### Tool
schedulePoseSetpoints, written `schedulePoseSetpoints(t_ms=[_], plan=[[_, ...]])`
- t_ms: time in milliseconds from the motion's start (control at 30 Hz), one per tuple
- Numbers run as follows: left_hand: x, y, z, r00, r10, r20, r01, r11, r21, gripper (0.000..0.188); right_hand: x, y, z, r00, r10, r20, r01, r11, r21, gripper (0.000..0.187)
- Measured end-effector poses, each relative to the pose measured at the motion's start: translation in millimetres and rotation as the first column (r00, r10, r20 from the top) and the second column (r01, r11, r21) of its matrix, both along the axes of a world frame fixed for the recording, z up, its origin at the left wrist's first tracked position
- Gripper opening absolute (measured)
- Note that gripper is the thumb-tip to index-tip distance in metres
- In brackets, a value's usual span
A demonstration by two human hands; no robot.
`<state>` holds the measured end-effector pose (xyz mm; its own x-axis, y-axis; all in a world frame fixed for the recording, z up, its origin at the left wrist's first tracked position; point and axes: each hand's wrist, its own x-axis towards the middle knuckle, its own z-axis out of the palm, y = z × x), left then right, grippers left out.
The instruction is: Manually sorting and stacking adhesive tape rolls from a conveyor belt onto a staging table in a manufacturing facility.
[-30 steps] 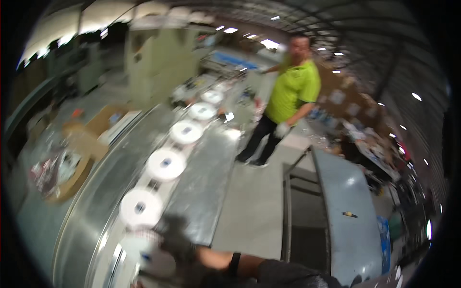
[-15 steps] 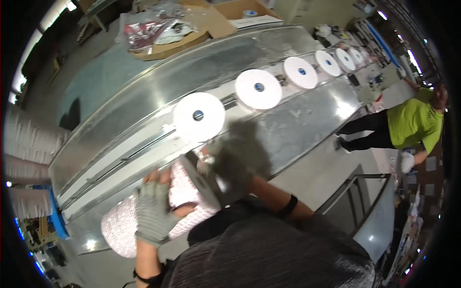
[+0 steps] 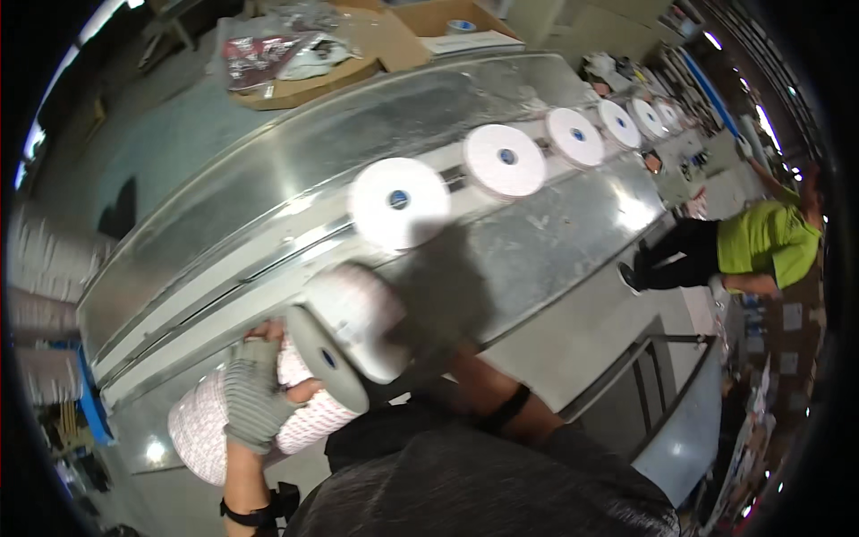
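My left hand [image 3: 255,394], in a grey fingerless glove, is wrapped over a row of white rolls with red print [image 3: 197,425] lying on their sides. The near end of this row shows a grey flat face with a dark core hole. Right beside that face, a white roll [image 3: 353,309] is tilted and blurred by motion. My right hand [image 3: 420,336], dark in shadow and smeared, grips its right side; most of its fingers are hidden. Ahead, several white discs with blue centres [image 3: 397,204] stand in a line along a slot in the metal bench [image 3: 555,215].
Beyond the bench lie cardboard [image 3: 309,92] with plastic bags and an open carton [image 3: 447,20]. A person in a lime shirt [image 3: 769,237] stands to the right. A metal-framed cart [image 3: 693,412] is at the lower right. Stacked white material [image 3: 54,259] fills the left side.
The white roll has come up beside the end of the row, along with my right hand. My left hand and the row have shifted slightly left; the person at right has changed arm position.
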<state>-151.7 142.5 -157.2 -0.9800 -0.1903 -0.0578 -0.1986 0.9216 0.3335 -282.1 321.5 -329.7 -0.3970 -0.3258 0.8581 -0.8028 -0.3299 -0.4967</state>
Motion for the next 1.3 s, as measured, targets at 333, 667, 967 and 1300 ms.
schedulePoseSetpoints(t_ms=[333, 667, 967, 1300], plan=[[15.2, -0.8, 11.9, 0.998, -0.045, -0.040, 0.043, 0.998, -0.055, 0.102, -68.6, -114.7, 96.5, 0.989, -0.150, -0.012, 0.023, 0.074, 0.997, 0.074], [15.8, -30.8, 5.7, 0.995, -0.007, 0.095, 0.003, 0.999, 0.041, 0.090, 66.4, -14.0, 108.9, 0.797, -0.043, 0.602, -0.389, 0.726, 0.567, 0.071], [29.6, -19.4, 9.7, 0.997, -0.019, 0.074, 0.013, 0.996, 0.087, 0.100, -16.5, -17.4, 77.4, 0.053, 0.238, 0.970, -0.508, 0.843, -0.179, 0.087], [72.3, -27.4, 29.7, 0.984, -0.178, 0.007, 0.178, 0.984, 0.018, 0.102, -46.8, -121.8, 17.3, 0.919, 0.083, -0.385, 0.078, 0.919, 0.386, 0.058]])
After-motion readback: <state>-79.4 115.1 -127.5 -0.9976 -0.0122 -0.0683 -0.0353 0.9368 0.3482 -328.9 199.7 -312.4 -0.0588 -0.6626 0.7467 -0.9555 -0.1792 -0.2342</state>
